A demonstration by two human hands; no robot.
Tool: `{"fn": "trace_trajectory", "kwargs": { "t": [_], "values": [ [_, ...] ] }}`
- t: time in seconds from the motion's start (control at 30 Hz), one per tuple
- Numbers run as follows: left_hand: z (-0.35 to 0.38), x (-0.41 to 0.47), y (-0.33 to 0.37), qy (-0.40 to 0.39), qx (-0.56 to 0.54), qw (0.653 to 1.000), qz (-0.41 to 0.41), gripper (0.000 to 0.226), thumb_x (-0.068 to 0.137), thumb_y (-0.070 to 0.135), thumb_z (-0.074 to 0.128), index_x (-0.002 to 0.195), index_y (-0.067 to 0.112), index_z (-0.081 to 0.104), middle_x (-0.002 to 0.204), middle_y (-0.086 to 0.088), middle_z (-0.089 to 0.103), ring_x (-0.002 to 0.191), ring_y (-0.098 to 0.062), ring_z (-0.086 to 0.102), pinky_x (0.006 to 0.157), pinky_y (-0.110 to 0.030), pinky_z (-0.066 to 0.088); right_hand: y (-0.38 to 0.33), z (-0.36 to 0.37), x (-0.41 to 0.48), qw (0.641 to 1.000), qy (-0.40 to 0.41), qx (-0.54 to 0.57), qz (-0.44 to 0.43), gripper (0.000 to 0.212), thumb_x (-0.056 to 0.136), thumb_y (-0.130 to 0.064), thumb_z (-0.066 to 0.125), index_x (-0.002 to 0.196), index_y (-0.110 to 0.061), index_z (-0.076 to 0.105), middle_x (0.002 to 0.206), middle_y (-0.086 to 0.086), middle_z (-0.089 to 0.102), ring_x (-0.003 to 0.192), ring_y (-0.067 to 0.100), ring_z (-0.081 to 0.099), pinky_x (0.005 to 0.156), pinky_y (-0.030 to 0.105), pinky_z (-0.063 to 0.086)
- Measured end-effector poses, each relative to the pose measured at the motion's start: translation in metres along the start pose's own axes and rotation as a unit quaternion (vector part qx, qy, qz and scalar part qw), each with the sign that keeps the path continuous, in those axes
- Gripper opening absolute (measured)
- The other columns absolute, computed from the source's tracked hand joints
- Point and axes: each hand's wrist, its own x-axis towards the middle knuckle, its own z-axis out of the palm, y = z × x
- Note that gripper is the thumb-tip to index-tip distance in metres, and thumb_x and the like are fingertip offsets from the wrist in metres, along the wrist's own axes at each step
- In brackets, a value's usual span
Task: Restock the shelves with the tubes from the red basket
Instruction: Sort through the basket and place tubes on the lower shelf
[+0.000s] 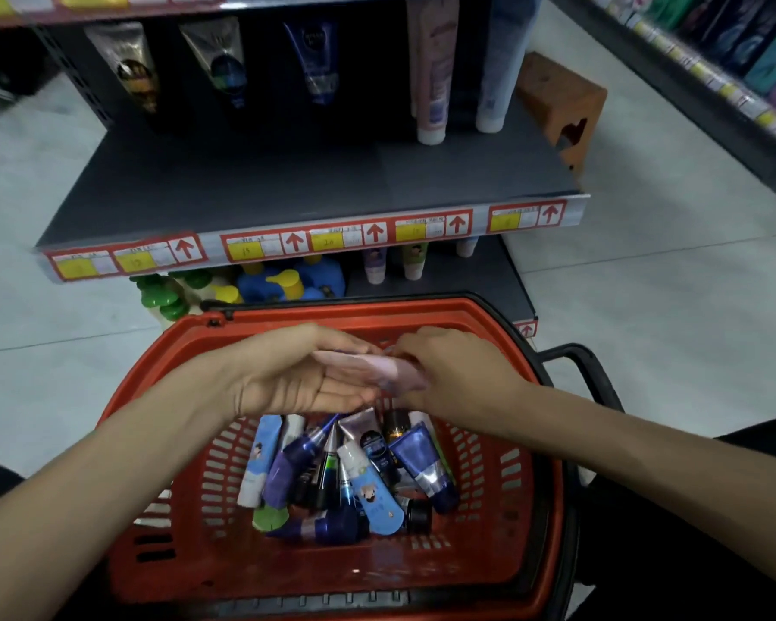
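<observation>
A pink tube point(372, 367) is up in the air over the back half of the red basket point(122, 396), right between the two hands. The left hand point(296, 378) is flat with its palm up. Its fingers point(341, 388) are straight and point to the right, and the tube lies on top of them. The right hand point(458, 369) is curled up. Its fingers bend down over the right end of the tube and hold it tight, so that end is hidden. The tube looks blurry, so I cannot tell which end has the cap.

Down inside the basket is a pile of tubes point(346, 477). They are blue, purple, white and black, all mixed up. They lie under the hands and do not touch them.

Behind the basket is a grey shelf point(310, 181) with red and yellow price tags point(328, 239) along its front edge. At the back of that shelf more tubes stand up, and a tall pink one point(433, 69) is on the right.
</observation>
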Motion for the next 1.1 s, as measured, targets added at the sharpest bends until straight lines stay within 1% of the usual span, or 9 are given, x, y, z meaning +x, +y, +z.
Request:
{"fn": "trace_trajectory", "kwargs": {
  "t": [0.1,0.17,0.33,0.5,0.67,0.8,0.87,1.0,1.1],
  "values": [
    [-0.005,-0.004,0.013,-0.07,-0.041,0.995,0.061,0.063,0.098,0.057,0.049,0.128,0.005,0.065,0.102,-0.024,0.069,0.083,-0.029,0.07,0.067,-0.032,0.059,0.005,-0.009,0.004,0.995,0.039,0.091,0.012,0.025,0.084,-0.045,0.074,0.102,-0.029,0.068,0.092,-0.01,0.07,0.08,0.007,0.066,0.071,0.035,0.059],
    [-0.005,-0.005,0.02,-0.072,-0.033,0.988,0.129,0.066,0.096,0.066,0.044,0.124,0.01,0.066,0.101,-0.018,0.069,0.085,-0.027,0.067,0.069,-0.032,0.052,0.006,-0.021,0.005,0.979,0.068,0.187,0.041,0.031,0.082,-0.043,0.079,0.109,-0.029,0.072,0.097,-0.011,0.075,0.083,0.001,0.068,0.076,0.029,0.059],
    [0.018,0.0,0.022,0.133,0.133,0.919,0.347,0.03,0.099,0.041,0.058,0.12,0.024,0.072,0.107,0.001,0.076,0.098,-0.024,0.071,0.083,-0.039,0.055,0.01,-0.05,0.014,0.914,0.114,0.376,0.105,0.039,0.078,-0.041,0.085,0.111,-0.025,0.076,0.102,-0.012,0.077,0.091,0.0,0.072,0.085,0.033,0.061],
    [0.036,0.008,0.026,0.203,0.21,0.856,0.427,0.034,0.091,0.03,0.074,0.124,0.024,0.069,0.108,-0.001,0.075,0.103,-0.017,0.07,0.088,-0.035,0.059,0.013,-0.058,0.027,0.905,0.193,0.36,0.12,0.05,0.067,-0.057,0.081,0.107,-0.026,0.078,0.089,-0.012,0.078,0.083,0.002,0.073,0.078,0.04,0.062],
    [0.048,0.018,0.045,0.234,0.168,0.835,0.47,0.027,0.099,0.015,0.065,0.126,0.017,0.068,0.109,-0.002,0.075,0.1,-0.019,0.071,0.079,-0.031,0.062,0.017,-0.074,0.047,0.911,0.251,0.306,0.112,0.048,0.066,-0.057,0.079,0.102,-0.026,0.079,0.08,-0.012,0.077,0.074,0.0,0.072,0.07,0.039,0.061],
    [0.057,0.035,0.069,0.268,0.125,0.821,0.488,0.024,0.1,0.014,0.063,0.123,0.016,0.069,0.103,-0.006,0.076,0.09,-0.035,0.072,0.077,-0.064,0.057,0.026,-0.093,0.068,0.917,0.286,0.249,0.12,0.029,0.07,-0.044,0.083,0.091,-0.024,0.079,0.074,-0.01,0.075,0.068,0.001,0.069,0.066,0.035,0.058],
    [0.058,0.048,0.084,0.287,0.108,0.816,0.491,0.023,0.099,0.016,0.064,0.121,0.019,0.071,0.102,-0.004,0.076,0.086,-0.032,0.074,0.072,-0.069,0.055,0.033,-0.103,0.08,0.918,0.297,0.232,0.12,0.028,0.071,-0.044,0.083,0.091,-0.024,0.079,0.076,-0.009,0.075,0.071,0.002,0.069,0.068,0.034,0.058],
    [0.056,0.072,0.114,0.323,0.09,0.799,0.5,0.025,0.092,0.024,0.071,0.117,0.024,0.073,0.101,0.006,0.077,0.096,-0.013,0.074,0.087,-0.05,0.061,0.051,-0.119,0.107,0.912,0.324,0.226,0.112,0.026,0.074,-0.038,0.083,0.096,-0.025,0.077,0.081,-0.01,0.075,0.077,0.002,0.069,0.071,0.029,0.057],
    [0.058,0.089,0.134,0.338,0.089,0.791,0.501,0.028,0.086,0.029,0.075,0.114,0.026,0.073,0.098,0.009,0.077,0.093,-0.005,0.073,0.085,-0.043,0.062,0.065,-0.12,0.128,0.908,0.338,0.214,0.123,0.024,0.075,-0.033,0.082,0.094,-0.022,0.072,0.082,-0.009,0.072,0.079,0.009,0.069,0.072,0.031,0.057]
  ]
}}
